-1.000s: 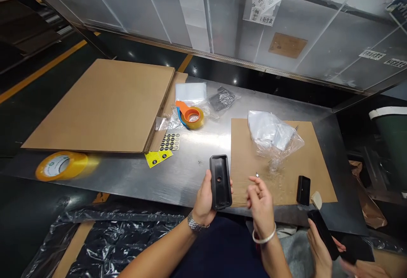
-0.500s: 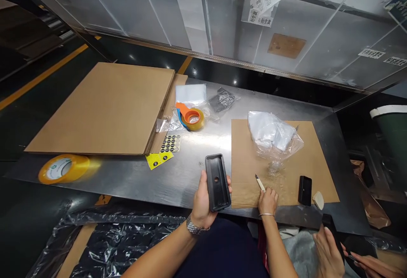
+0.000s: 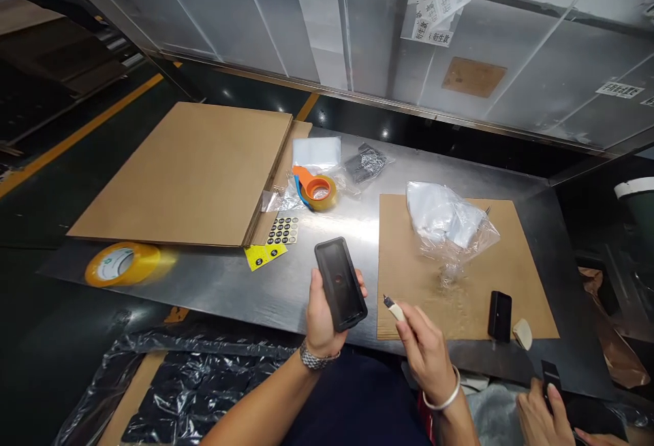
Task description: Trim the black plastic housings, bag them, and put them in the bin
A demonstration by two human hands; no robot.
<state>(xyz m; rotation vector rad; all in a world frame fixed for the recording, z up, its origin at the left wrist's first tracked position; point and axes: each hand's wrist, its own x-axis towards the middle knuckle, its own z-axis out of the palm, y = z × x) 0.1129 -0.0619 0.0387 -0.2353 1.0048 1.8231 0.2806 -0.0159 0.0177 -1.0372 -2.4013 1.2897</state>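
A black rectangular tray-like part [image 3: 339, 282] with a recessed inside and a small round hole rests in my left hand [image 3: 323, 316]. Fingers and thumb wrap its long sides, and the hollow side faces up. My right hand [image 3: 423, 345] grips a small knife with a cream handle [image 3: 394, 308], its dark tip pointing up and left toward the black part. Knife and part are apart. Right of my hands, a similar black part [image 3: 499, 316] lies on a cardboard sheet [image 3: 409, 269], beside a cream wedge-shaped piece [image 3: 522, 333].
Stacked cardboard [image 3: 184, 173] covers the table's left, with a yellow tape roll [image 3: 120, 263] in front. An orange tape dispenser [image 3: 317, 188] and sticker sheets [image 3: 283, 230] lie mid-table. A clear plastic bag [image 3: 444, 218] sits on the cardboard. A co-worker's hands [image 3: 544, 412] hold a black part at lower right.
My right hand has lifted the knife off the cardboard and brought it left toward the black part. My left hand has tilted that part slightly. The co-worker's hands have shifted.
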